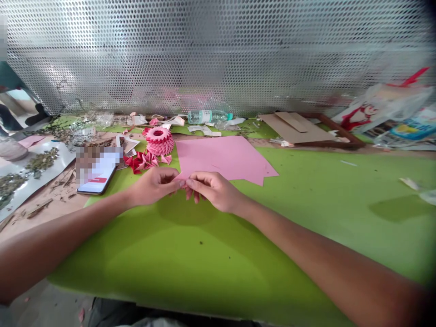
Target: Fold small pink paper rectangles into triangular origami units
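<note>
My left hand [155, 185] and my right hand [216, 188] meet over the green table, pinching a small piece of pink paper [183, 175] between thumbs and fingers. Most of the piece is hidden by the fingers, so its folds cannot be made out. Just beyond lies a large pink paper sheet [225, 156] with a notched near edge. To its left stands a round, hollow pink structure [159, 141] built of stacked folded paper. Several loose red and pink folded paper pieces [139, 162] are heaped in front of it, close to my left hand.
A phone [98, 175] with a lit screen lies left of the folded pieces. Along the perforated metal wall [218, 50] are a plastic bottle [207, 116], paper scraps and brown cardboard [296, 127]. Plastic bags [384, 109] stand at the right, dried plant bits [41, 161] at the left.
</note>
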Motion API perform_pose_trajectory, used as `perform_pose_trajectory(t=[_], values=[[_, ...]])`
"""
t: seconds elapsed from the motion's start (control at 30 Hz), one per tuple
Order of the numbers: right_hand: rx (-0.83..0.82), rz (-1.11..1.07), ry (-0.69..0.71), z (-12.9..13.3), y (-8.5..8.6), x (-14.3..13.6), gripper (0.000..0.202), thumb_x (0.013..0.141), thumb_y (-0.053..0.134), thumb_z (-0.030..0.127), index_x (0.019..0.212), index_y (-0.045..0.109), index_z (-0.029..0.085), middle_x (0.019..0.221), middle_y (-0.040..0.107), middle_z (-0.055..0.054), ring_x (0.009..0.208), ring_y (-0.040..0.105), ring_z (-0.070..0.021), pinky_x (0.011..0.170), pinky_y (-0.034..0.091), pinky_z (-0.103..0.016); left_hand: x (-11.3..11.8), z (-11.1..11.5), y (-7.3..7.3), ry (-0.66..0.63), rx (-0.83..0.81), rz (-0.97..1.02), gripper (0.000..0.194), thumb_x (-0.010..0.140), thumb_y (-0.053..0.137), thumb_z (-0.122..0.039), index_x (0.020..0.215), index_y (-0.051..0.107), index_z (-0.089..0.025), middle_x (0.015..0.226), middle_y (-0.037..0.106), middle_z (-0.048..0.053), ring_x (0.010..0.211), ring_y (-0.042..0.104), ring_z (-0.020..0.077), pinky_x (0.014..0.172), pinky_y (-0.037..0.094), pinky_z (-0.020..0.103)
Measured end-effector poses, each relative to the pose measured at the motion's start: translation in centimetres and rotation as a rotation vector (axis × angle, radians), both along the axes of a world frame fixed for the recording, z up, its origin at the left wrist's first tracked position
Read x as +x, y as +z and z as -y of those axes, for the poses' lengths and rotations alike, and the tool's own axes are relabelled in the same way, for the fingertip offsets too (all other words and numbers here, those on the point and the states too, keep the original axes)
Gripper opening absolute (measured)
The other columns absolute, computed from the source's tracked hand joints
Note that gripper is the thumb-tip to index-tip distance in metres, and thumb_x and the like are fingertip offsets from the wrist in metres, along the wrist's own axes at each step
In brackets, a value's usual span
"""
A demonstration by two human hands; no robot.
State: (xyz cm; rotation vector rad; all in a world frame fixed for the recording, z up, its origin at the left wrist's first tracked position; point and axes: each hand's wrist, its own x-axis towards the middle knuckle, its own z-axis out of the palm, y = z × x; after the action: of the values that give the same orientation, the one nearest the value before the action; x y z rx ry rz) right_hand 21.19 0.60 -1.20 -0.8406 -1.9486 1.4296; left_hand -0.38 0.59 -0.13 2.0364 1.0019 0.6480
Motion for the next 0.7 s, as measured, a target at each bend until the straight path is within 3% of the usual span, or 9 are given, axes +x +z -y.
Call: perform_pose_trajectory(t=[0.13,0.33,0.4,0.47,0.5,0.6,0.7], values=[[0.082,0.054,-0.045,0.2,0.2,0.0,0.035,0.097,0.053,0.048,0.082,0.061,0.017,0.076,0.068,-0.004,0.067,0.062,-0.0145,0.066,0.049,-0.029,0.0,-0.2,-0.1,-0.021,-0.008,0.028,0.038,0.095,0.05,-0.042,0.072,0.059,-0.014,0.063,0.057,0.0,0.056,0.049,0.0094,0.053,0.037,0.021],[0.007,0.054,-0.003,0.2,0.5,0.3,0.037,0.097,0.053,0.051,0.079,0.057,0.018,0.064,0.06,0.001,0.06,0.058,-0.0128,0.061,0.044,-0.027,-0.1,0.1,0.2,-0.051,-0.026,0.011,0.036,0.096,0.049,-0.043,0.083,0.065,-0.013,0.07,0.063,0.002,0.061,0.057,0.0118,0.056,0.043,0.022],[0.003,0.025,-0.031,0.1,0.4,0.4,0.036,0.096,0.054,0.049,0.078,0.058,0.018,0.063,0.059,0.002,0.058,0.056,-0.0119,0.059,0.043,-0.027,-0.5,0.0,0.0,-0.021,0.101,0.05,0.03,0.095,0.051,-0.038,0.107,0.064,-0.014,0.085,0.067,0.005,0.069,0.062,0.0137,0.061,0.048,0.024],[-0.004,-0.022,-0.064,0.0,0.5,0.4,0.035,0.095,0.056,0.048,0.078,0.06,0.018,0.063,0.059,0.002,0.057,0.056,-0.0116,0.057,0.042,-0.027,-1.0,-0.2,-0.5,-0.008,0.314,0.091,0.045,0.088,0.059,-0.028,0.13,0.053,-0.015,0.101,0.069,0.008,0.072,0.064,0.0138,0.065,0.052,0.026],[-0.009,-0.045,-0.078,0.0,0.5,0.4,0.035,0.095,0.057,0.047,0.077,0.06,0.017,0.062,0.059,0.002,0.056,0.056,-0.0113,0.057,0.041,-0.027,-1.2,-0.4,-0.7,-0.007,0.416,0.088,0.05,0.085,0.061,-0.022,0.133,0.051,-0.016,0.106,0.069,0.009,0.072,0.064,0.0128,0.066,0.054,0.026],[-0.033,-0.085,-0.093,0.0,0.5,0.3,0.035,0.094,0.058,0.046,0.077,0.062,0.017,0.061,0.058,0.002,0.055,0.055,-0.0106,0.054,0.039,-0.026,-1.5,-0.7,-1.1,0.026,0.672,0.058,0.032,0.085,0.061,-0.014,0.117,0.062,-0.017,0.103,0.072,0.006,0.063,0.064,0.0082,0.067,0.055,0.022],[-0.04,-0.084,-0.095,0.0,0.5,0.2,0.034,0.094,0.059,0.046,0.078,0.063,0.016,0.061,0.059,0.002,0.055,0.055,-0.0103,0.053,0.038,-0.025,-1.3,-0.6,-0.8,0.039,0.81,0.06,0.009,0.091,0.063,-0.018,0.097,0.07,-0.017,0.088,0.075,0.003,0.064,0.067,0.0089,0.068,0.056,0.02]])
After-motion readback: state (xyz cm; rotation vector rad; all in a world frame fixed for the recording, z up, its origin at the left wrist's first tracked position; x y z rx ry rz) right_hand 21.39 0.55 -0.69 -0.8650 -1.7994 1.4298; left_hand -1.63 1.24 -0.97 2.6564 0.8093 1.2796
